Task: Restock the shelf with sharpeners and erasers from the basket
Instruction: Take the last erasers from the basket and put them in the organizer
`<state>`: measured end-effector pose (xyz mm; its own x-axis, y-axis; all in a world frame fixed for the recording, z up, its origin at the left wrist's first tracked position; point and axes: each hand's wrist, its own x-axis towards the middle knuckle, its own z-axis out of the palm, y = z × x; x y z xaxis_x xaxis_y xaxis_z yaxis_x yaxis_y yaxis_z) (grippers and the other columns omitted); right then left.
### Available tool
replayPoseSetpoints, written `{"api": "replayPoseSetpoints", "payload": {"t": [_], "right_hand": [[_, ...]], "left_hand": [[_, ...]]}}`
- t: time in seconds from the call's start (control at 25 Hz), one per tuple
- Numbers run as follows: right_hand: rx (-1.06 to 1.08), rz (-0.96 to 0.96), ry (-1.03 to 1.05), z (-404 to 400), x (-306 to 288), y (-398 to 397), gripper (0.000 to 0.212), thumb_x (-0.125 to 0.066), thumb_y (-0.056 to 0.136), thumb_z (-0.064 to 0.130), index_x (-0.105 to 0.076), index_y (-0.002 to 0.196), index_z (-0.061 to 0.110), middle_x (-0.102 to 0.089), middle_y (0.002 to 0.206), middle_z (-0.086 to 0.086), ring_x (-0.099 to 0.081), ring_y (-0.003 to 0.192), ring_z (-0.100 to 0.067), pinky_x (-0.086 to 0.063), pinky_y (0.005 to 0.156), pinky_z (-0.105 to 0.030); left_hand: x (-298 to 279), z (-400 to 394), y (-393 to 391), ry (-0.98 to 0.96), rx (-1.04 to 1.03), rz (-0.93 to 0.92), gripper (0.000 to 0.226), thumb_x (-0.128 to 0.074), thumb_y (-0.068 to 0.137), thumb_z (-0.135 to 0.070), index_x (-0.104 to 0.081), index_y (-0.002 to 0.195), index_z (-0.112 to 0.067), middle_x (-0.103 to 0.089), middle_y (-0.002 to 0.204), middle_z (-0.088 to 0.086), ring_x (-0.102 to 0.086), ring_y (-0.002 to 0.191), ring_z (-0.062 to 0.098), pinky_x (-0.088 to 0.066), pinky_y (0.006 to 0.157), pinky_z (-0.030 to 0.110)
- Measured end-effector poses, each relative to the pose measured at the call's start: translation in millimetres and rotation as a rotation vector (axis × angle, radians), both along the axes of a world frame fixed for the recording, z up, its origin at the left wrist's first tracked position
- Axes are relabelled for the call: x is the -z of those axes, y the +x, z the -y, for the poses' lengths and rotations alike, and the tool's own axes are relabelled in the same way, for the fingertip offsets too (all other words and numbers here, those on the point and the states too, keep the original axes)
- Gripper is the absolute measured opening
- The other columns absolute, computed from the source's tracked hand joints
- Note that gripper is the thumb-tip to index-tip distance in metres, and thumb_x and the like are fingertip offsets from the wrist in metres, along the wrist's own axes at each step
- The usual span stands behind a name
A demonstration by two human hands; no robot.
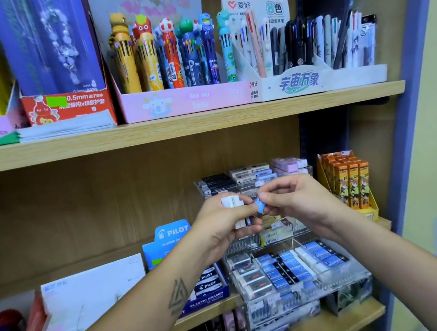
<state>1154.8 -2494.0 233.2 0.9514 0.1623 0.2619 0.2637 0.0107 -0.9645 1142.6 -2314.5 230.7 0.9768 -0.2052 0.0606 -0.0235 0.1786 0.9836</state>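
We see our left hand (pixel 221 223) gripping white erasers (pixel 232 202), count unclear behind curled fingers, while our right hand (pixel 290 200) pinches one small blue eraser (pixel 259 205), partly hidden, above the clear eraser rack (pixel 303 273) at the shelf's (pixel 327 324) right end.

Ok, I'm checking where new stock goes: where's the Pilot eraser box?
Head view, lower shelf, centre: the blue Pilot box sits just left of the clear eraser rack, partly behind the left forearm.
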Motion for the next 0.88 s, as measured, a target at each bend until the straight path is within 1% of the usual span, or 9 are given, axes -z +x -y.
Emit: {"api": "replayPoseSetpoints", "payload": {"t": [0.16,0.28,0.36,0.44,0.56,0.64,0.72,0.8,0.88], "right_hand": [[0.001,-0.059,0.062,4,6,-19,0.025,-0.072,0.081,-0.009,-0.063,0.104,-0.011,-0.067,0.088,-0.031,-0.068,0.075,-0.029,-0.060,0.072,-0.031],[0.041,-0.066,0.041,2,15,-28,0.024,-0.076,0.078,-0.004,-0.068,0.101,-0.008,-0.069,0.097,-0.031,-0.069,0.083,-0.030,-0.061,0.082,-0.036],[0.067,-0.012,-0.109,2,17,-35,0.026,-0.083,0.075,0.006,-0.074,0.099,0.003,-0.073,0.096,-0.023,-0.070,0.084,-0.024,-0.060,0.084,-0.035],[0.083,0.031,-0.232,4,19,-39,0.030,-0.087,0.071,0.013,-0.075,0.098,0.007,-0.075,0.091,-0.016,-0.070,0.080,-0.018,-0.059,0.078,-0.030],[0.119,0.146,-0.490,12,24,-36,0.023,-0.084,0.075,0.005,-0.075,0.095,0.007,-0.073,0.086,-0.007,-0.066,0.075,-0.011,-0.055,0.071,-0.020],[0.129,0.289,-0.769,17,31,-31,0.021,-0.074,0.079,-0.004,-0.075,0.092,0.012,-0.074,0.085,-0.002,-0.067,0.075,-0.006,-0.053,0.071,-0.018],[0.105,0.363,-0.978,19,41,-27,0.024,-0.065,0.083,-0.003,-0.078,0.094,0.014,-0.075,0.086,0.002,-0.068,0.079,-0.004,-0.053,0.073,-0.019],[0.111,0.374,-1.072,18,49,-25,0.023,-0.065,0.085,0.004,-0.078,0.096,0.018,-0.075,0.090,0.004,-0.068,0.083,-0.005,-0.055,0.078,-0.022],[0.107,0.329,-1.094,17,49,-24,0.020,-0.068,0.086,0.007,-0.078,0.096,0.020,-0.074,0.092,0.006,-0.067,0.084,-0.005,-0.055,0.078,-0.020]], "left_hand": [[7,-2,-16,-0.016,0.002,-0.028,0.011,-0.070,0.084,0.007,-0.064,0.089,0.000,-0.068,0.072,0.018,-0.069,0.064,0.025,-0.061,0.059,0.031],[15,5,-26,-0.009,-0.016,-0.046,0.016,-0.070,0.082,0.012,-0.061,0.087,-0.001,-0.068,0.073,0.018,-0.071,0.066,0.029,-0.062,0.060,0.034],[19,11,-32,-0.001,0.009,-0.053,0.016,-0.065,0.084,0.014,-0.061,0.086,-0.001,-0.069,0.077,0.019,-0.072,0.072,0.033,-0.063,0.063,0.038],[21,13,-36,0.014,0.062,-0.067,0.014,-0.059,0.086,0.016,-0.062,0.093,0.004,-0.070,0.085,0.023,-0.073,0.079,0.035,-0.063,0.065,0.039],[25,9,-43,0.091,0.117,-0.104,0.021,-0.054,0.087,0.015,-0.061,0.106,0.011,-0.068,0.094,0.029,-0.073,0.084,0.039,-0.063,0.066,0.040],[25,3,-44,0.115,0.060,-0.128,0.018,-0.057,0.087,0.016,-0.060,0.101,0.007,-0.067,0.090,0.031,-0.073,0.078,0.038,-0.062,0.062,0.039],[27,-4,-43,0.114,-0.003,-0.145,0.017,-0.057,0.086,0.016,-0.059,0.099,0.005,-0.067,0.085,0.031,-0.073,0.075,0.037,-0.062,0.060,0.037],[29,-10,-42,0.110,-0.043,-0.156,0.016,-0.057,0.087,0.016,-0.058,0.099,0.005,-0.067,0.082,0.030,-0.072,0.073,0.037,-0.062,0.061,0.038],[31,-13,-43,0.110,-0.040,-0.163,0.015,-0.057,0.088,0.015,-0.058,0.098,0.004,-0.067,0.083,0.031,-0.072,0.073,0.038,-0.063,0.063,0.040]]}}
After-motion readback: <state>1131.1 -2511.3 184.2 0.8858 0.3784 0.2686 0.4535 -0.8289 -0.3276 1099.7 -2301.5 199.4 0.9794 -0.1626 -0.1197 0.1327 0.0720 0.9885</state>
